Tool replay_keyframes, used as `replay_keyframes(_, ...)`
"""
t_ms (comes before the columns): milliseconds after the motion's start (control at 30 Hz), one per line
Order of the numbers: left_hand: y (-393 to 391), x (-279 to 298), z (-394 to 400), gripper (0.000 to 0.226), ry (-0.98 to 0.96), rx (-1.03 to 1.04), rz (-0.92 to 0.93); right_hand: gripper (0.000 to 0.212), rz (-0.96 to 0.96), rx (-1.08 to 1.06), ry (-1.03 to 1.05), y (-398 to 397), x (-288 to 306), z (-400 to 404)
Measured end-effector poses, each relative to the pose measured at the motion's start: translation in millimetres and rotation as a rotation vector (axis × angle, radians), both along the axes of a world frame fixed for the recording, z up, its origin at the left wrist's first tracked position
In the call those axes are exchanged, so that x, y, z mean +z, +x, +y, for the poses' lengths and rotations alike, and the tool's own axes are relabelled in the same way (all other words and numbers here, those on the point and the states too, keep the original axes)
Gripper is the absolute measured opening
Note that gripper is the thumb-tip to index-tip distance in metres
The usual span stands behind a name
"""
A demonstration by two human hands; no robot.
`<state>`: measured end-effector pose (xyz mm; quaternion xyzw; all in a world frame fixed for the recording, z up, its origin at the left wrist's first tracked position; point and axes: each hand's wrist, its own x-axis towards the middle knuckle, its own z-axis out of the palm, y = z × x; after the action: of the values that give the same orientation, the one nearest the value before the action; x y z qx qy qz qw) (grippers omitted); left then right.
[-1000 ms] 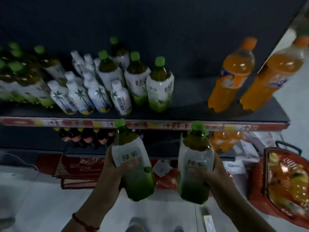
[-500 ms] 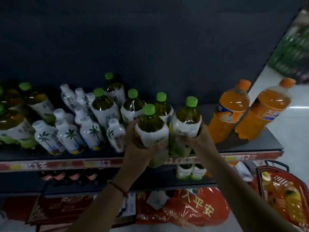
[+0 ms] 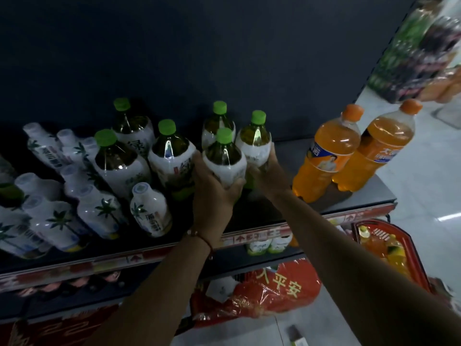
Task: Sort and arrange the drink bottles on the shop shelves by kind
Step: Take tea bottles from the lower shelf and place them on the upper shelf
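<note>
The left hand grips a green-capped tea bottle around its white label, thumb on the right side and fingers wrapped round the left. The right hand clasps a second green tea bottle just beside it, fingers curled round the lower body. Both bottles stand upright over the dark shelf, touching or nearly touching each other; whether their bases rest on the shelf cannot be seen behind the hands. A third tea bottle stands directly behind the pair, and three more tea bottles cluster just to the left. A red cord bracelet circles the left wrist. Farther left on the same shelf stands a group of small white bottles with palm-tree labels. To the right, well apart from the held pair, two orange soda bottles stand side by side near the shelf's end. A red price strip runs along the shelf's front edge. Below, a red plastic bag with yellow characters lies on the floor, and a red shopping basket holding yellow and orange goods sits at lower right.
</note>
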<state>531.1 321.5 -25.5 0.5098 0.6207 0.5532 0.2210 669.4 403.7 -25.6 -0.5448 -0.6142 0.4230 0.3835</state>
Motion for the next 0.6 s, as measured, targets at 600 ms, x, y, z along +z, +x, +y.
replay_keyframes(600,80.6,-122.9,-167.0,0.042,-0.377,-0.373,0.616,0.036,-0.295,0.19,-0.134,165.2,-97.0,-193.9)
